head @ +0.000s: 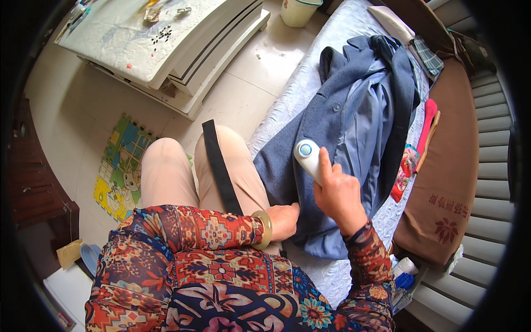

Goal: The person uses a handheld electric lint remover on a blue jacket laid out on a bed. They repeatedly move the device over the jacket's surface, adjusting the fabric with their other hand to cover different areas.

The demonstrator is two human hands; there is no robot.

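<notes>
My right hand (339,195) is wrapped around a white handheld electric device (308,159), which looks like a fabric shaver. A blue ring glows on its rounded top. The device is over the front of a blue-grey coat (319,120), its underside hidden. The coat is spread open beside my right leg, with its pale blue lining (363,124) and a button in sight. At the coat's lower front edge, my left hand (283,221) grips the cloth, the fingertips partly hidden. A black fabric strip (222,166) lies along my right thigh.
The coat lies on a couch with a pale quilted cover (286,91). Along its right side are a pink long-handled object (427,122), a red packet (402,176) and a brown cloth-covered backrest (444,166). A white table (124,37), a bin (299,12) and a foam mat (120,174) stand around.
</notes>
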